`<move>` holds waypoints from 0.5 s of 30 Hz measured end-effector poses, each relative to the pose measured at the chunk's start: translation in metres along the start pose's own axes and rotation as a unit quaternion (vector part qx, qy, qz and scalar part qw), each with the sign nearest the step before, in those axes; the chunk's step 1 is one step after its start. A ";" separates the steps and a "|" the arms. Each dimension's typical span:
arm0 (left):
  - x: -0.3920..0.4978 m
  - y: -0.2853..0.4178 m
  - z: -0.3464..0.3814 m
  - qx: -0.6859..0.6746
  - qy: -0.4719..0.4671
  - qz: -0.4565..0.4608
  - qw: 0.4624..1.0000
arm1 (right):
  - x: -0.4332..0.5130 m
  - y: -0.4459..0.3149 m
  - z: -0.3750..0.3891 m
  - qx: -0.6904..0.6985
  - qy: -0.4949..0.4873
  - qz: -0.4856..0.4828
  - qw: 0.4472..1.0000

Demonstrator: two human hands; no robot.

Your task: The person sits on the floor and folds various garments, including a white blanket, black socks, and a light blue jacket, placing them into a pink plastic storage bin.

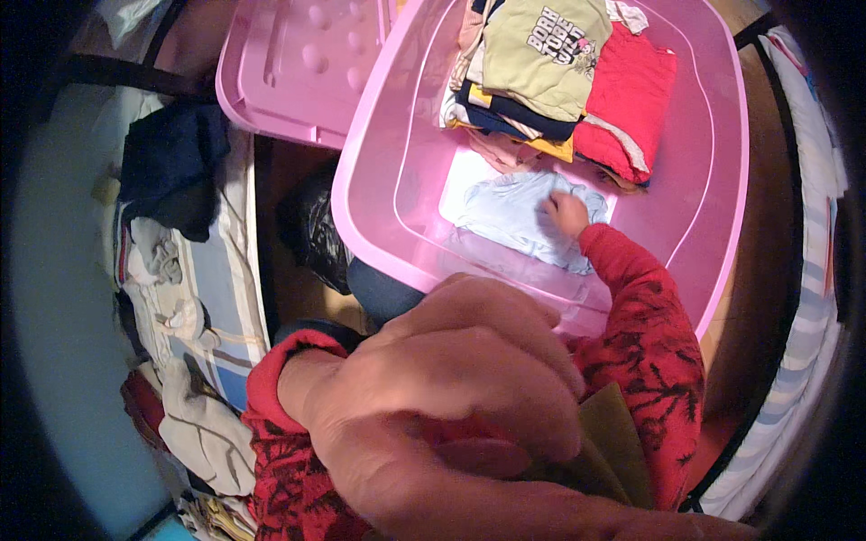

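Note:
Close to the camera and large in the picture, my left hand [453,379] has bent fingers; its palm side is partly hidden, and no held object can be made out. Inside a pink plastic storage tub [365,196], my right hand [568,213] is at a light blue garment [507,209] lying on the bottom, its fingers curled over the cloth. Behind it stands a stack of folded clothes topped by a pale green printed shirt [541,54]. Red folded clothing [629,95] lies beside that stack, on its right.
A pink lid [291,67] lies left of the tub, with a black plastic bag [314,230] below it. Further left, dark cloth [176,169] and crumpled light-coloured garments [203,426] lie on a patterned cover. Striped bedding [791,338] borders the right side.

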State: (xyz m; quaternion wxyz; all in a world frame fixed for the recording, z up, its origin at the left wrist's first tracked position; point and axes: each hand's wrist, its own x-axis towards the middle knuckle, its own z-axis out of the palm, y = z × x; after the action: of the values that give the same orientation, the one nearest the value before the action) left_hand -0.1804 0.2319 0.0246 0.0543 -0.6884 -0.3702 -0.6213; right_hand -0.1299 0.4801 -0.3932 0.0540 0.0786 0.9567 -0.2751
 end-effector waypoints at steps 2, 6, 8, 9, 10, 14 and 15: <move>0.009 0.010 0.015 -0.020 0.092 -0.052 0.994 | 0.032 -0.038 -0.029 0.091 0.141 -0.141 0.976; 0.016 0.014 0.022 -0.064 0.171 -0.161 0.970 | 0.095 -0.075 -0.091 -0.020 0.261 -0.171 0.950; 0.008 0.006 0.017 -0.067 0.082 -0.065 0.992 | 0.113 -0.085 -0.107 -0.059 0.310 -0.202 0.927; 0.004 0.002 0.013 -0.072 0.061 -0.044 0.995 | 0.122 -0.089 -0.110 -0.078 0.339 -0.225 0.910; 0.004 0.006 0.016 -0.084 0.089 -0.077 0.990 | 0.131 -0.094 -0.110 -0.078 0.329 -0.212 0.917; 0.015 0.034 0.028 -0.117 0.193 -0.210 0.951 | 0.162 -0.101 -0.088 -0.076 0.285 -0.187 0.937; 0.018 0.038 0.030 -0.116 0.214 -0.240 0.940 | 0.171 -0.101 -0.080 -0.081 0.250 -0.160 0.951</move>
State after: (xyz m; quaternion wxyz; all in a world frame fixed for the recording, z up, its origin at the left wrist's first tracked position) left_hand -0.1346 0.2291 0.0489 -0.0987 -0.4317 -0.4299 -0.7868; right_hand -0.3207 0.4597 -0.2984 -0.2255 -0.0135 0.9587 -0.1730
